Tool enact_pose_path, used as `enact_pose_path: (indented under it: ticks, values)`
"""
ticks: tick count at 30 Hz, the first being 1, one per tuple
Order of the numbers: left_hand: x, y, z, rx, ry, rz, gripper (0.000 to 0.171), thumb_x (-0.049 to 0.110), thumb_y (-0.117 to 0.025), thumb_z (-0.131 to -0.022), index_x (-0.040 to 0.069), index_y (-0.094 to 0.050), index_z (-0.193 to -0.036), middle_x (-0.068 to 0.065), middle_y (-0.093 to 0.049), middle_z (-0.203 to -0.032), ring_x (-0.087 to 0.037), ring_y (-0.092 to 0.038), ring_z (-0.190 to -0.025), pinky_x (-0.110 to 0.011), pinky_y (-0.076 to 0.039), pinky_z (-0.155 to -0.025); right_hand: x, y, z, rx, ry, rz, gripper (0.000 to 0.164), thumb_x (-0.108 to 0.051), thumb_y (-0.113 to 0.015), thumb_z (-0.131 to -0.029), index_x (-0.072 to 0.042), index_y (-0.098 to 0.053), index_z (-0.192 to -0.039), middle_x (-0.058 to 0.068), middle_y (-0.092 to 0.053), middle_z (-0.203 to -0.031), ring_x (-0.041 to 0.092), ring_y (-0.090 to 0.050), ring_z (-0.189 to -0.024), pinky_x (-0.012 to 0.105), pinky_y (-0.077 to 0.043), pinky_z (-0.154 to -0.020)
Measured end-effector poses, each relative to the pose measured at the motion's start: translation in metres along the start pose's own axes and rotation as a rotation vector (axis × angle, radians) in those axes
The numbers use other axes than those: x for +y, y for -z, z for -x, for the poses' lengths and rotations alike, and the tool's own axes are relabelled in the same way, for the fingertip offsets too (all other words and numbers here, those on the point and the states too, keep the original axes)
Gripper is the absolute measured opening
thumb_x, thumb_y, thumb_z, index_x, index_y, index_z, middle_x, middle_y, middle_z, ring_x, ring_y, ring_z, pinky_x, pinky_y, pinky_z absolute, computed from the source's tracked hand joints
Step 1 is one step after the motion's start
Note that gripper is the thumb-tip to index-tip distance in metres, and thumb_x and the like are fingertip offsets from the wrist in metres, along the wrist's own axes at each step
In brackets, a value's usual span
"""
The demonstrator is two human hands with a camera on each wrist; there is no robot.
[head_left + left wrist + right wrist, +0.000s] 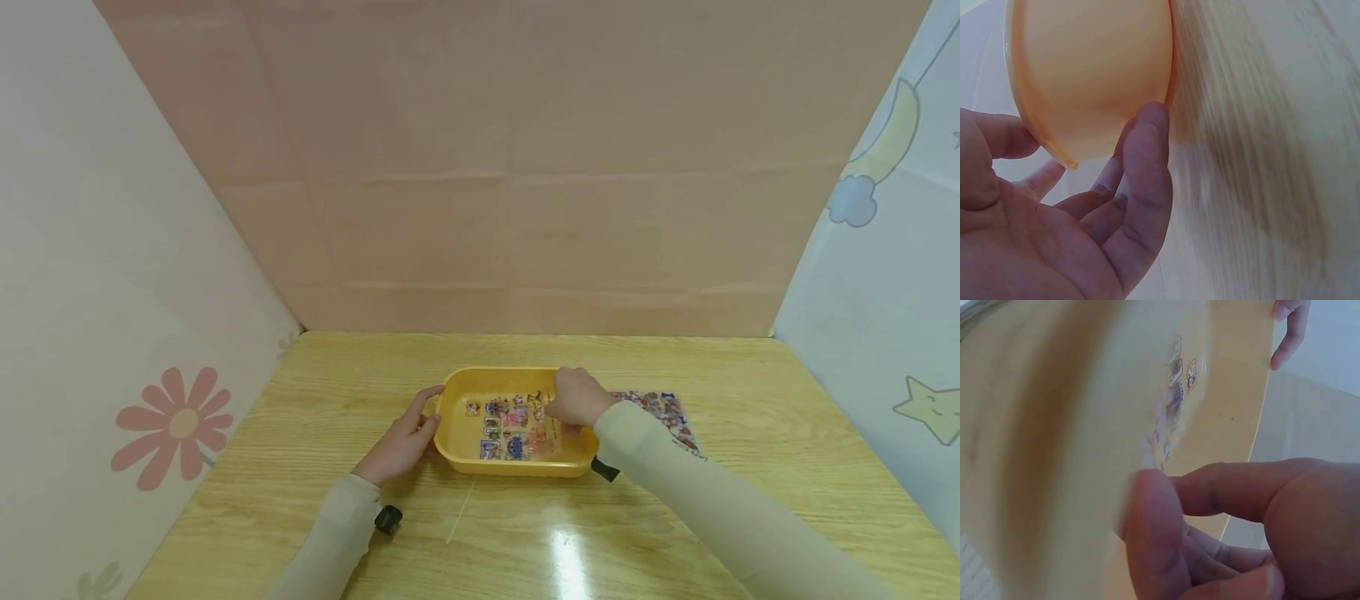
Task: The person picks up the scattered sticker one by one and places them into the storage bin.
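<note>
A shallow yellow plastic basin with rounded corners sits on the wooden table. My left hand holds its left end. In the left wrist view, fingers of that hand lie at the rim and against the outer wall. On the basin floor lies a clear sheet of printed stickers with small cartoon figures. My right hand reaches over the right side into the basin, fingers bent. Up close, its thumb and forefinger come together at the sheet's near edge, their tips partly hiding what is pinched.
Another colourful printed sheet lies on the table right of the basin, partly covered by the right sleeve. A dark wrist device is on the left arm. Papered walls stand behind and at both sides of the table.
</note>
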State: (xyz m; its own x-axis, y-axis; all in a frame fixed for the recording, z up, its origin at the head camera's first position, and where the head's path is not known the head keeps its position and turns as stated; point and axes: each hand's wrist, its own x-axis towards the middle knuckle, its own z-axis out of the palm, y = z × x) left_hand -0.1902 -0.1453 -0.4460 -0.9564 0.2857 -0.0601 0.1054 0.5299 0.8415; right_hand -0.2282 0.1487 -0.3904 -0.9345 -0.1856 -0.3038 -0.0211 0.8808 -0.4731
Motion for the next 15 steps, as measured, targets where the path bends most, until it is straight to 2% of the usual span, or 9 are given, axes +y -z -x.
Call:
enact_pose_path:
  ticks: [4, 9, 15]
  values:
    - [0.0011, 0.0003, 0.0001, 0.008, -0.004, -0.016, 0.047, 0.023, -0.044, -0.109, 0.024, -0.033, -0.154, -0.01, -0.064, -0.093, -0.024, -0.059, -0.071, -0.035, -0.049, -0.058, 0.0011, 0.0005, -0.0001, 0.002, 0.019, -0.011, 0.016, -0.006, -0.064, -0.091, 0.006, -0.067, -0.081, 0.012, -0.064, -0.053, 0.022, -0.064, -0.044, 0.026, -0.049, -0.046]
    - [0.0021, 0.0005, 0.0002, 0.009, -0.005, -0.022, 0.047, 0.022, -0.044, -0.109, 0.023, -0.033, -0.154, -0.011, -0.064, -0.092, -0.024, -0.059, -0.072, -0.034, -0.049, -0.059, 0.0021, 0.0023, 0.0013, 0.011, 0.014, -0.033, 0.014, -0.006, -0.064, -0.091, 0.007, -0.06, -0.092, 0.011, -0.064, -0.053, 0.022, -0.063, -0.045, 0.023, -0.043, -0.042]
    - [0.0018, 0.0007, 0.0003, -0.001, 0.001, -0.005, 0.047, 0.021, -0.043, -0.109, 0.023, -0.032, -0.154, -0.011, -0.063, -0.092, -0.025, -0.058, -0.07, -0.034, -0.048, -0.058, 0.0061, 0.0091, 0.005, 0.035, 0.024, -0.06, 0.019, -0.01, -0.063, -0.091, 0.003, -0.066, -0.078, 0.01, -0.067, -0.06, 0.02, -0.065, -0.051, 0.025, -0.043, -0.045]
